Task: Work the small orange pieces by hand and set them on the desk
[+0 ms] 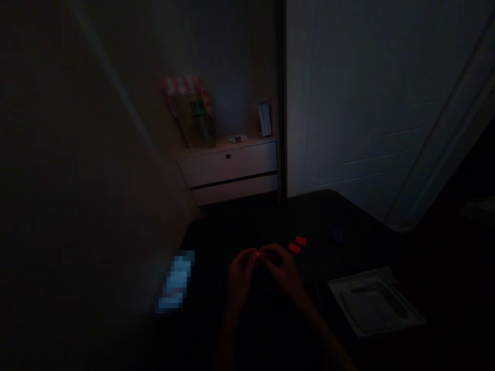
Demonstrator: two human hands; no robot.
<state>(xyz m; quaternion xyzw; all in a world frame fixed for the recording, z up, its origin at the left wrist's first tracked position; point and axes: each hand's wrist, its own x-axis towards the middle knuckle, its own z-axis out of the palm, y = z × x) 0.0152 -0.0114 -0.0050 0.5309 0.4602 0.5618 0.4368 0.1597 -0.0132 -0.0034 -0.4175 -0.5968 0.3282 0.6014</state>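
My left hand (243, 262) and my right hand (279, 259) meet above the dark table, fingertips pinched together. Between them is a small red piece (258, 254), mostly covered by the fingers; the dim light hides its exact kind. Just right of my right hand, two flat red rectangular pieces (294, 248) lie side by side on the table. Farther right sits a small dark purple rounded object (337, 235).
The dark table (320, 206) has rounded far corners. A clear packet (375, 301) lies at the right, and a blurred bright screen-like patch (176, 282) is at the left. Behind stand a drawer cabinet (232, 167) with a green bottle (202, 123) and a pale door (348, 103).
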